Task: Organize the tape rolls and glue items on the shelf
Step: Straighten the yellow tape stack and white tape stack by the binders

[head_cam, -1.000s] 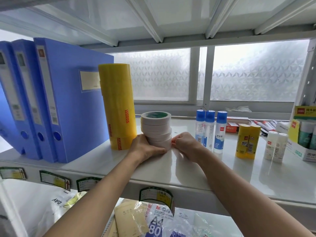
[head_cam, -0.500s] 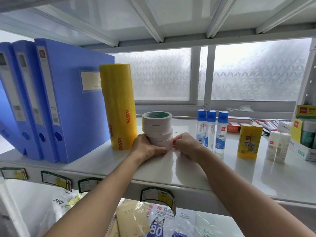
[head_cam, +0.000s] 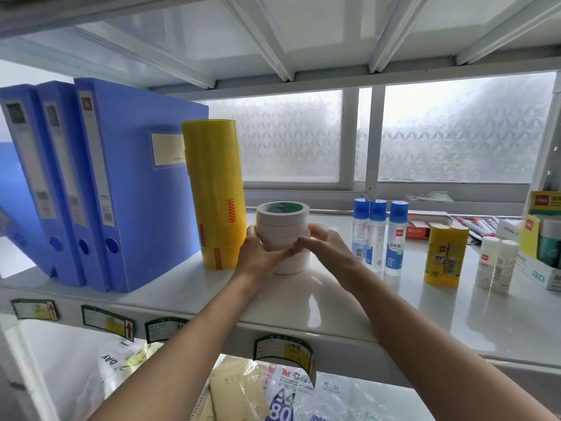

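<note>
A stack of several white tape rolls (head_cam: 283, 221) stands on the white shelf (head_cam: 394, 302), just right of a tall yellow column of tape rolls (head_cam: 214, 192). My left hand (head_cam: 258, 253) wraps the stack's left side. My right hand (head_cam: 321, 244) cups its right side, fingers curled round the middle rolls. To the right stand three blue-capped liquid glue bottles (head_cam: 378, 235), two yellow glue sticks (head_cam: 444, 256) and two white glue sticks (head_cam: 494, 265).
Three blue file boxes (head_cam: 100, 183) lean at the left of the shelf. A display box of glue items (head_cam: 543, 244) sits at the far right, with flat red boxes and pens (head_cam: 425, 226) behind. Bagged paper lies on the shelf below.
Both hands have moved up from the base of the white stack to its middle. The offset rolls now sit more in line. The view has tilted slightly.
</note>
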